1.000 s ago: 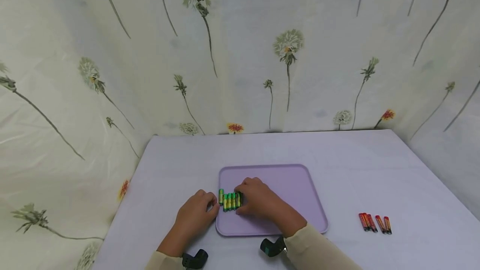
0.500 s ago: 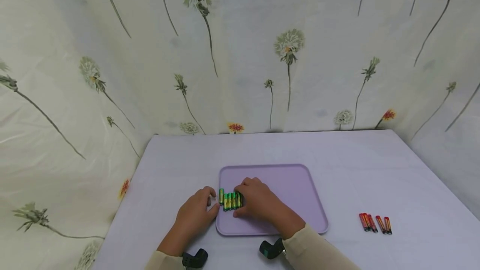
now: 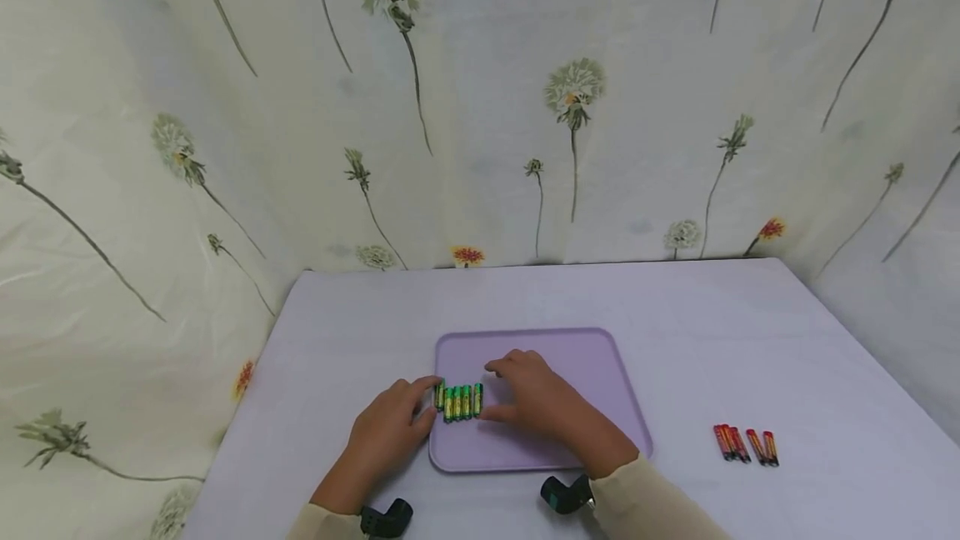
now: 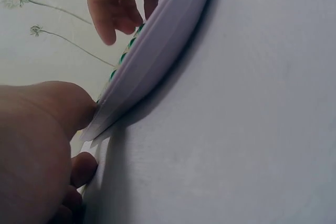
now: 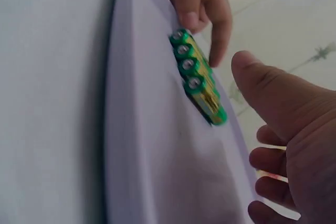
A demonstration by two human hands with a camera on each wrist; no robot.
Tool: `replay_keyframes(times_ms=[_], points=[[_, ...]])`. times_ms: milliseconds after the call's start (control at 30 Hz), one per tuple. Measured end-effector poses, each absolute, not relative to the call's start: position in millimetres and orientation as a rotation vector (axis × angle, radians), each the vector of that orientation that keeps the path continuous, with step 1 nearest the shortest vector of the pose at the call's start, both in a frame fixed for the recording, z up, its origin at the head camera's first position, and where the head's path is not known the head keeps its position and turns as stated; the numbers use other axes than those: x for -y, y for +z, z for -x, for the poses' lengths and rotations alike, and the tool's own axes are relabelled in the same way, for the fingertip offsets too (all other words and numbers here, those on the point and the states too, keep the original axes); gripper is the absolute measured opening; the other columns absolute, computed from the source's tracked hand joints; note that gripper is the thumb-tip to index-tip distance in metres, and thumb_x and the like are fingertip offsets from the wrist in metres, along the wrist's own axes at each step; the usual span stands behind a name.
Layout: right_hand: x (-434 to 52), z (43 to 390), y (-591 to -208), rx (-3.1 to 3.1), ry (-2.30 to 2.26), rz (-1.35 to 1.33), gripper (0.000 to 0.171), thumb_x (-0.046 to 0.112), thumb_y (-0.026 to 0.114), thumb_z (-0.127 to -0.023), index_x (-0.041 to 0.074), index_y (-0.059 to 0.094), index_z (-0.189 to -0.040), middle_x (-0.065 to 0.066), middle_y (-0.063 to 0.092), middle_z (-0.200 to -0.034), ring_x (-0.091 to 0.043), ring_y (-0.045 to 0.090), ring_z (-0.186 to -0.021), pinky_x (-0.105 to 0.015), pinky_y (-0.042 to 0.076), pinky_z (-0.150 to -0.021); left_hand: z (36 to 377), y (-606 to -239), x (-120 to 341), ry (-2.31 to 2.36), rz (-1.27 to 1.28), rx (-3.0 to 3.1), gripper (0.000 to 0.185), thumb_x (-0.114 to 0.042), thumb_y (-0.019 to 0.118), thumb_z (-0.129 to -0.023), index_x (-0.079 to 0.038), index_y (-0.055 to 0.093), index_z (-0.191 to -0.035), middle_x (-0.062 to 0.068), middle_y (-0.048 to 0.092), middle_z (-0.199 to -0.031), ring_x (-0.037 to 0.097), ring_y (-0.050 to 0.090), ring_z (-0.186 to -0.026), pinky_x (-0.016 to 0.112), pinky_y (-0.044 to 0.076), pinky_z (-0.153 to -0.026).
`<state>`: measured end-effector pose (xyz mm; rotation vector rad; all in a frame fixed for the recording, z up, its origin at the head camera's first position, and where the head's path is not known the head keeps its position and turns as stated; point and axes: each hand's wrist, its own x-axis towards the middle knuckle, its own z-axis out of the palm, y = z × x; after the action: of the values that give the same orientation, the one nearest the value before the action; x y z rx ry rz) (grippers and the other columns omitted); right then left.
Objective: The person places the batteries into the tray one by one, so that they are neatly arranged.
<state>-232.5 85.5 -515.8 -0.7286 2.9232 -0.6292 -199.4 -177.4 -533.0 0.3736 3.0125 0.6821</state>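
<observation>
Several green batteries (image 3: 458,401) lie side by side in a row at the left end of a lilac tray (image 3: 577,357). My left hand (image 3: 426,400) rests at the tray's left edge, its fingertips (image 5: 190,20) touching the leftmost battery. My right hand (image 3: 495,391) hovers over the tray just right of the row, fingers relaxed and spread, holding nothing; its thumb (image 5: 270,92) stands a little apart from the green batteries (image 5: 197,78). In the left wrist view my left thumb (image 4: 52,111) presses against the lilac tray's rim (image 4: 157,45).
Several red batteries (image 3: 742,444) lie loose on the lilac table (image 3: 712,332) to the right of the tray. Flower-printed curtains (image 3: 480,107) close off the back and both sides.
My right hand has drawn back to the right off the green batteries, uncovering the whole row. My left fingers have reached in to the row's left end.
</observation>
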Motion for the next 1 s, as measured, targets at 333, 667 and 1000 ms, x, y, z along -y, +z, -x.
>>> replay_keyframes(times_ms=[333,667,1000], points=[[-133.4,230.8,-499.0,-3.007,-0.724,0.503,0.068,0.049,0.085,-0.085,0.014,0.064,-0.14,-0.003,0.065,-0.125,-0.029,0.054,-0.127,-0.049,0.048,-0.105,200.2,-538.7,174.9,0.705,-0.374,-3.003,0.044,-0.037,0.066,-0.101,-0.034,0.058,-0.143,-0.008,0.049,-0.086,0.01,0.043,-0.07,0.028,0.035,-0.058],[-213.7,219.6,-495.2,-3.1,-0.78,0.282,0.067,0.043,0.082,-0.09,0.004,0.062,-0.14,-0.017,0.063,-0.133,-0.041,0.052,-0.128,-0.061,0.047,-0.103,200.6,-534.3,181.3,0.721,-0.381,-3.001,0.039,-0.037,0.067,-0.101,-0.032,0.059,-0.139,-0.008,0.049,-0.088,0.01,0.044,-0.072,0.028,0.036,-0.059],[-331.9,190.1,-498.1,-3.063,-0.607,-0.026,0.089,0.061,0.076,-0.088,0.0,0.051,-0.147,-0.03,0.057,-0.137,-0.056,0.04,-0.13,-0.075,0.038,-0.1,201.3,-536.1,180.3,0.717,-0.356,-2.996,0.036,-0.036,0.067,-0.101,-0.032,0.06,-0.136,-0.008,0.05,-0.088,0.01,0.045,-0.071,0.028,0.036,-0.059]])
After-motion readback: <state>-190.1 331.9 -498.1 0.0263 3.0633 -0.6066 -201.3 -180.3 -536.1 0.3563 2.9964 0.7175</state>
